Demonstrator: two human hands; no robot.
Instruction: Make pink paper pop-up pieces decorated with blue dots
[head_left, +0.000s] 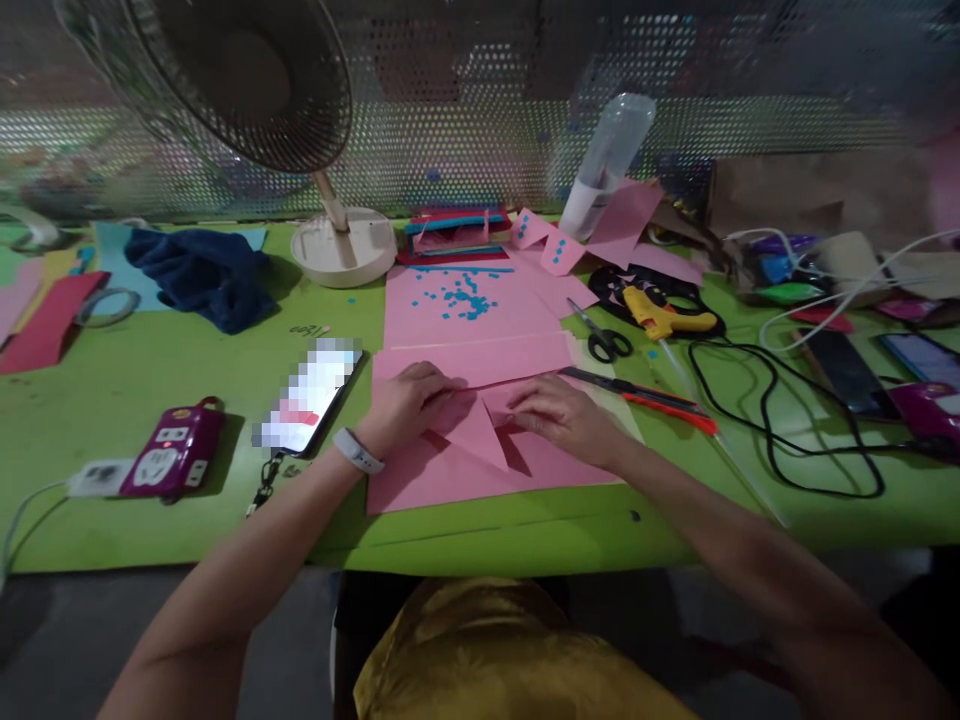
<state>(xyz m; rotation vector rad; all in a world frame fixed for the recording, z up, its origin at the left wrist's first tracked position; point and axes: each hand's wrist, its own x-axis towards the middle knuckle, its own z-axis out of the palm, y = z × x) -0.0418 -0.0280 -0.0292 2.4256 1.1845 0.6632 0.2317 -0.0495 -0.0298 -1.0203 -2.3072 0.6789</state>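
Observation:
A pink paper piece [480, 430] with a pointed folded flap lies on larger pink sheets [450, 480] in front of me on the green table [150, 370]. My left hand [409, 405], with a white band at the wrist, presses its curled fingers on the left side of the fold. My right hand [559, 415] pinches the paper's right side with fingers closed. Another pink sheet [465, 310] further back carries several small blue bits [465, 298].
A phone [311, 395] lies left of my hands, a purple power bank [172, 450] further left. Scissors [600, 335], a red cutter [645, 395], a yellow glue gun [664, 315], black cables [780, 400] and more phones sit right. A fan [337, 240], blue cloth [202, 275] and bottle [607, 160] stand behind.

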